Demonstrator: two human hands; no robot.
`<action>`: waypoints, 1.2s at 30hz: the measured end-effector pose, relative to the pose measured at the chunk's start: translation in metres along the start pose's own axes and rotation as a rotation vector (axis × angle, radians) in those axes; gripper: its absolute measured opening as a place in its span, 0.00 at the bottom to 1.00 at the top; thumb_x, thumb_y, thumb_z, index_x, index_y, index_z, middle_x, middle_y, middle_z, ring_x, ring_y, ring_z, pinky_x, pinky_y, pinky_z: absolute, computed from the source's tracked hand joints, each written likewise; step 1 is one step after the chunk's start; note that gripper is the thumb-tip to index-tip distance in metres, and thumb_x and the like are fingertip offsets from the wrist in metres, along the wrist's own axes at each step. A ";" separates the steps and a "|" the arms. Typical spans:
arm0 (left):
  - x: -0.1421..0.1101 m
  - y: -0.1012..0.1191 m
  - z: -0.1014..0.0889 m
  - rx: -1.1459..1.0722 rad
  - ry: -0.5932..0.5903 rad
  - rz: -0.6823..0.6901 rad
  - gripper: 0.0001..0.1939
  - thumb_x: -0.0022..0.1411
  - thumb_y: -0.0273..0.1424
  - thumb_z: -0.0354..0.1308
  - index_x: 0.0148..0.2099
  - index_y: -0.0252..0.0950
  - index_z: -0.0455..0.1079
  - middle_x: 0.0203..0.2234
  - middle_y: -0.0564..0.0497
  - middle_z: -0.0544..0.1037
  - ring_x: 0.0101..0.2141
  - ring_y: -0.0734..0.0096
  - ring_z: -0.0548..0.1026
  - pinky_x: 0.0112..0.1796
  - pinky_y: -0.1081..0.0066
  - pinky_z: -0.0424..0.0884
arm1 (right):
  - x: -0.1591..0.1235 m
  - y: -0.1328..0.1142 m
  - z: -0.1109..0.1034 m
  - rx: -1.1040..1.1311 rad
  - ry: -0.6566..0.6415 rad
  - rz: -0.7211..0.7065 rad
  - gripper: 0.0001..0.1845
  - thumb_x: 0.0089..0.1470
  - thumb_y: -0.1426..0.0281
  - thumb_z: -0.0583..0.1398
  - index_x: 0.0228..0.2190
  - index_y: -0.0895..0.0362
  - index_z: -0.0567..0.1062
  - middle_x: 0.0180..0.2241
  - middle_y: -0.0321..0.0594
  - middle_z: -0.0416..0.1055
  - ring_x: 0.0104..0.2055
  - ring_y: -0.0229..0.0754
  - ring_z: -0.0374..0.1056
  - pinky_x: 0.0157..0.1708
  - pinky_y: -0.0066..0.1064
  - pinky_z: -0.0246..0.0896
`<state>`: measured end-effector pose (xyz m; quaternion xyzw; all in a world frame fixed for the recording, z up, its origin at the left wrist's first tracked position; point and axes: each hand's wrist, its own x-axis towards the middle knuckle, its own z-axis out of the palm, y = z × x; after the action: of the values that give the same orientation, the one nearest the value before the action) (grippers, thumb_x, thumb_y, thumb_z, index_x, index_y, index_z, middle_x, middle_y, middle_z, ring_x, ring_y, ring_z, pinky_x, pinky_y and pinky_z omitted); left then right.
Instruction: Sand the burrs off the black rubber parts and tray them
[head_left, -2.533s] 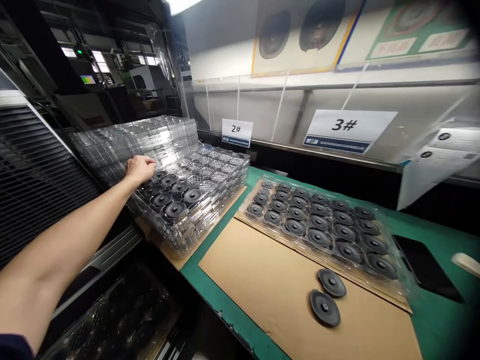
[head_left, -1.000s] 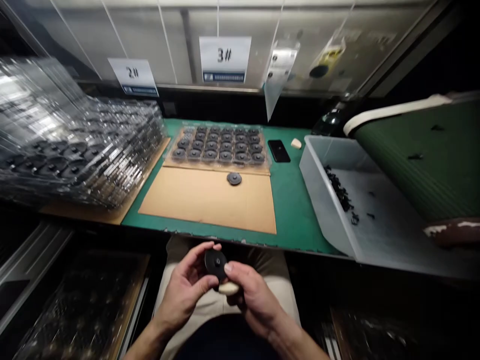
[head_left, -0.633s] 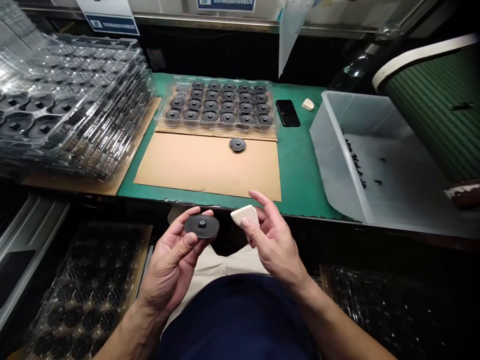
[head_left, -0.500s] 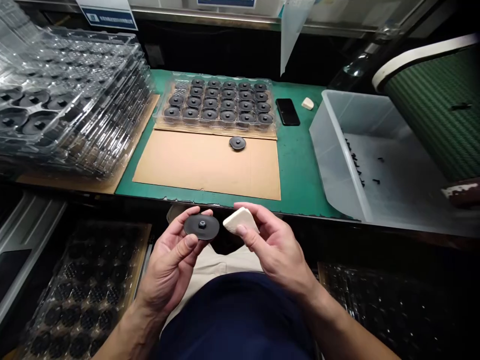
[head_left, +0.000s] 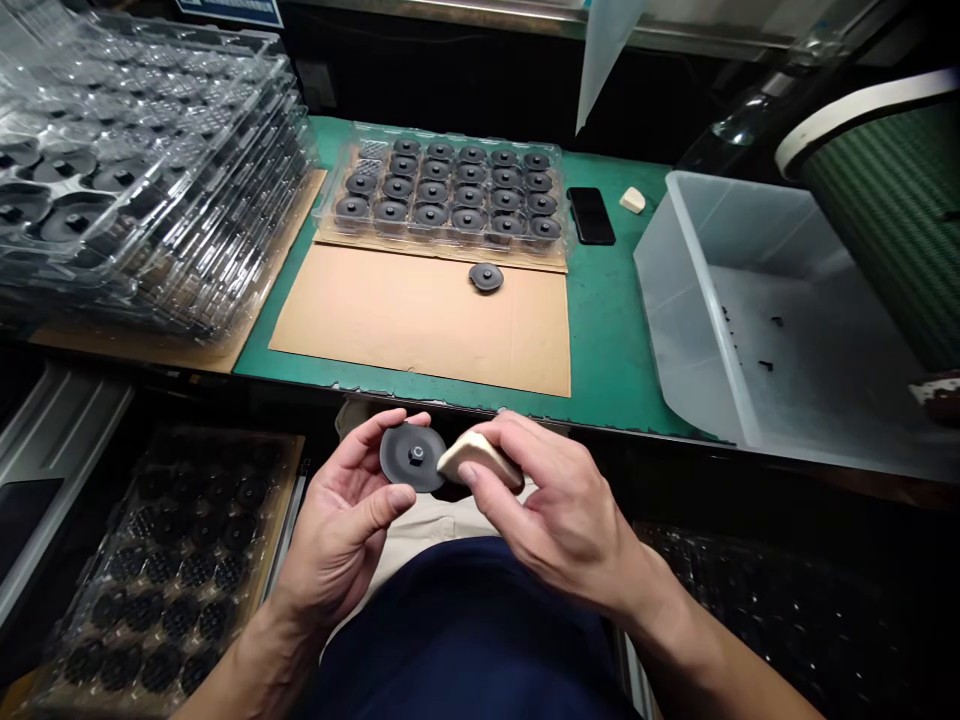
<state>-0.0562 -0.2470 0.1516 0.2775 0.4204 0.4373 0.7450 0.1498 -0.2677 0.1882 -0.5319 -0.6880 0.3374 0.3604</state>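
Right fingers are pinching cream block, its tip pointing left, overlapping rim of black disc my left fingers are holding.

I can sweep low over most of the cardboard sheet; one loose black disc sits toward its back right. The loaded blister tray blocks behind it, the tall tray stack left, the plastic bin right beyond a bare desk strip. Before it, the cream pad and held black disc crowd me.
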 end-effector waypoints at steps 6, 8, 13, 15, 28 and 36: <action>0.002 0.000 0.002 -0.030 -0.036 0.011 0.30 0.57 0.24 0.73 0.61 0.42 0.73 0.63 0.44 0.73 0.56 0.63 0.75 0.54 0.75 0.73 | 0.000 -0.001 0.006 0.000 0.023 0.001 0.07 0.69 0.73 0.57 0.37 0.58 0.74 0.32 0.37 0.65 0.32 0.41 0.60 0.34 0.33 0.54; 0.003 -0.001 0.002 -0.036 -0.042 0.017 0.30 0.57 0.23 0.72 0.61 0.43 0.73 0.63 0.44 0.73 0.57 0.64 0.75 0.54 0.75 0.73 | 0.001 0.000 0.007 -0.026 0.048 0.008 0.07 0.70 0.73 0.57 0.37 0.58 0.74 0.33 0.37 0.65 0.32 0.41 0.60 0.35 0.33 0.54; 0.003 -0.002 0.001 -0.050 -0.047 0.018 0.30 0.57 0.23 0.72 0.60 0.43 0.73 0.63 0.45 0.73 0.57 0.64 0.75 0.54 0.75 0.73 | 0.001 0.002 0.008 0.019 0.027 0.009 0.07 0.70 0.74 0.57 0.38 0.58 0.73 0.32 0.36 0.64 0.31 0.40 0.59 0.34 0.33 0.54; 0.004 -0.002 0.001 -0.056 -0.045 0.017 0.29 0.57 0.23 0.72 0.60 0.43 0.74 0.63 0.45 0.73 0.57 0.64 0.75 0.54 0.75 0.73 | 0.001 0.003 0.009 -0.014 0.074 -0.007 0.07 0.70 0.74 0.56 0.37 0.58 0.73 0.33 0.36 0.63 0.32 0.40 0.59 0.35 0.33 0.54; 0.008 -0.003 0.001 -0.090 -0.038 -0.008 0.30 0.58 0.23 0.72 0.61 0.42 0.73 0.63 0.44 0.73 0.58 0.64 0.74 0.56 0.75 0.73 | 0.007 0.013 0.014 -0.019 0.063 -0.005 0.07 0.71 0.73 0.56 0.39 0.58 0.74 0.34 0.37 0.65 0.32 0.41 0.61 0.36 0.33 0.56; 0.010 0.001 -0.002 -0.130 -0.034 -0.011 0.27 0.61 0.24 0.69 0.62 0.41 0.73 0.61 0.43 0.75 0.59 0.63 0.74 0.56 0.75 0.72 | 0.005 0.032 0.009 0.097 0.152 0.200 0.07 0.72 0.66 0.59 0.42 0.55 0.76 0.35 0.36 0.69 0.34 0.42 0.64 0.36 0.33 0.57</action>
<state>-0.0556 -0.2373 0.1477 0.2336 0.3798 0.4548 0.7710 0.1572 -0.2564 0.1570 -0.6037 -0.5852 0.3634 0.4014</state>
